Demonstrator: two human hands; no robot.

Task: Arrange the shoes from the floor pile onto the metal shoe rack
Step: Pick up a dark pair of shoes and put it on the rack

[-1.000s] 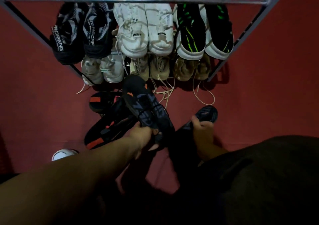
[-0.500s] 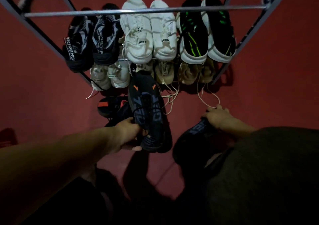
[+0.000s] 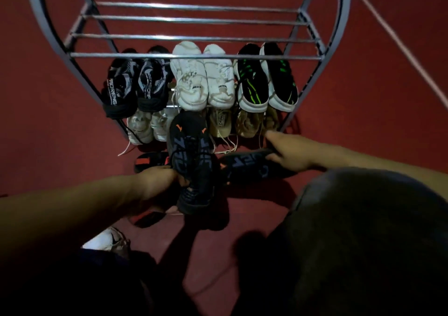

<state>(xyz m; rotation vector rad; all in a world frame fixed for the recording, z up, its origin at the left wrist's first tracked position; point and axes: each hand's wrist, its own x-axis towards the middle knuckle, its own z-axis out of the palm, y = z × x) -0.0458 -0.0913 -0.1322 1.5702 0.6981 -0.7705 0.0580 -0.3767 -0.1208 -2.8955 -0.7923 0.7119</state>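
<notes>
A person's left hand (image 3: 155,184) is gripping a soft, light black sneaker (image 3: 191,160) near its heel, toe aiming at the metal shoe rack (image 3: 196,54), while the right hand (image 3: 288,153) is closing around its mate (image 3: 252,165) just beside.

A dull red floor (image 3: 363,111) fills the scene, plain and evenly coloured from left to right. A thin pale line (image 3: 397,46) crosses it diagonally at the far right. Dark, soft-edged shadows (image 3: 184,255) spread over the near floor around the middle.
</notes>
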